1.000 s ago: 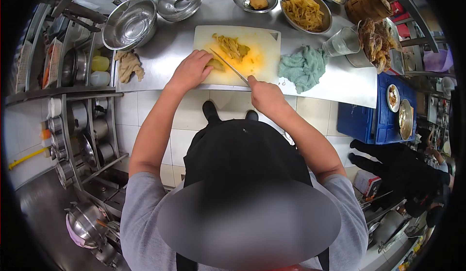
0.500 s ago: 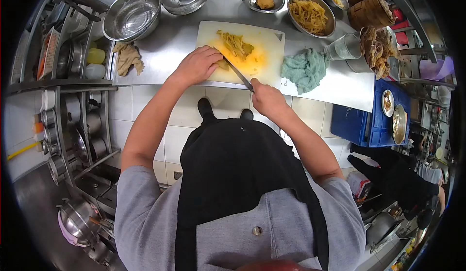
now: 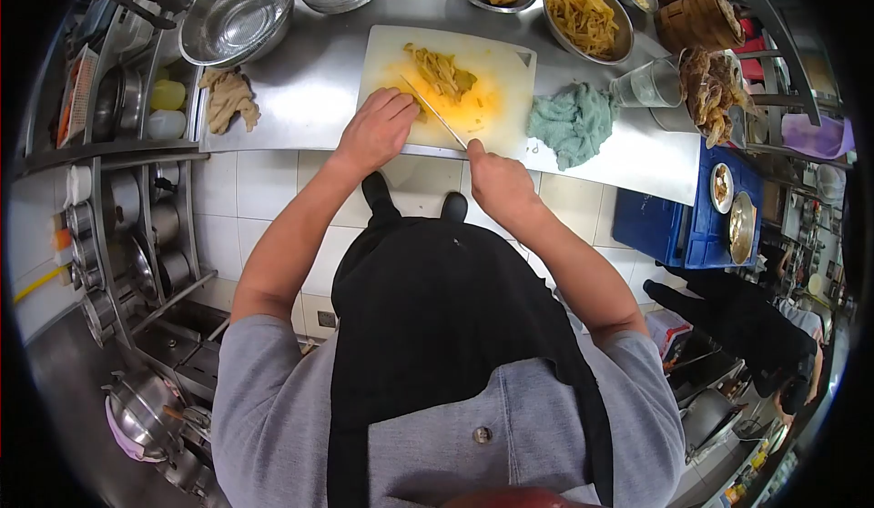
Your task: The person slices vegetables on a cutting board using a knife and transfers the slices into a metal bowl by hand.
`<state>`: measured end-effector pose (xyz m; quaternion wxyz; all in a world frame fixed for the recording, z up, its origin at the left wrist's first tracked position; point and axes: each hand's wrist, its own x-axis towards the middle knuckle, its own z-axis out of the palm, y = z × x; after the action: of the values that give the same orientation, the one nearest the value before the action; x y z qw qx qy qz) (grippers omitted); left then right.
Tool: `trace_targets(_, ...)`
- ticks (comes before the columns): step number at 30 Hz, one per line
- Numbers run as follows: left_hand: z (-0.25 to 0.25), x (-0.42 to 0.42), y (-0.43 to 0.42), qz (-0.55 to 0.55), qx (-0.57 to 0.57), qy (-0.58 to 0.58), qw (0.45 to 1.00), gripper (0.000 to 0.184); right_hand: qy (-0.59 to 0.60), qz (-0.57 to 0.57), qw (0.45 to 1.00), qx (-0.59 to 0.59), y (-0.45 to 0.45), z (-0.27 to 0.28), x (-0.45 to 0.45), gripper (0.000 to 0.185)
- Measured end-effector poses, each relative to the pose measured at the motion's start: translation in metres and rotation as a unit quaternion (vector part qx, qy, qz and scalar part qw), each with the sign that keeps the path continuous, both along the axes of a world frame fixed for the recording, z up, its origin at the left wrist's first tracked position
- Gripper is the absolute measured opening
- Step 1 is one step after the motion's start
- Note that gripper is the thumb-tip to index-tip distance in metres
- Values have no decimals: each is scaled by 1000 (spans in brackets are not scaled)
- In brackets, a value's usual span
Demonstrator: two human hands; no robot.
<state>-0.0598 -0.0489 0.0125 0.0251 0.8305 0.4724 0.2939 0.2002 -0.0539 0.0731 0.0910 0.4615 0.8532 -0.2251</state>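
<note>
Slicing, it seems, you clasp the knife (image 3: 438,115) in your right hand (image 3: 502,182), your left hand (image 3: 377,132) grasping a yellowish piece (image 3: 419,115) on the cutting board (image 3: 381,60) beside cut strips (image 3: 442,71), and the next stroke probably needs that hold steady.

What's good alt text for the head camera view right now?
Right hand holding a knife over a white cutting board, close to the left hand. Cut yellow food lies on the board, with a green cloth and metal bowls nearby.

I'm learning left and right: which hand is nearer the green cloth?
Right. The right hand, gripping the knife, is left of the green cloth; the left hand is farther left.
</note>
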Motion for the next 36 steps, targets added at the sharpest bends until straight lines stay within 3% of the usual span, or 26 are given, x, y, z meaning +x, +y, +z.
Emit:
trace_targets(11, -6, -1, 1, 1, -9, -15, 1000, 30, -48, 43, 998, 5, -5, 36, 2, 27)
trace_targets(17, -8, -2, 2, 2, 4, -35, 999, 31, -59, 45, 997, 30, 13, -9, -14, 29)
trace_targets(20, -9, -3, 2, 0, 3, -34, 999, 31, -24, 41, 999, 4, -1, -1, 11, 30)
trace_targets(23, -8, -3, 1, 3, 3, -32, 999, 31, -66, 56, 996, 12, -13, 9, 36, 28)
trace_targets(29, -7, -2, 1, 4, 0, -37, 999, 31, -44, 53, 997, 15, -3, 23, 14, 27)
trace_targets(36, -12, -4, 4, 6, 10, -34, 999, 31, -18, 49, 999, 3, 12, -11, -3, 29)
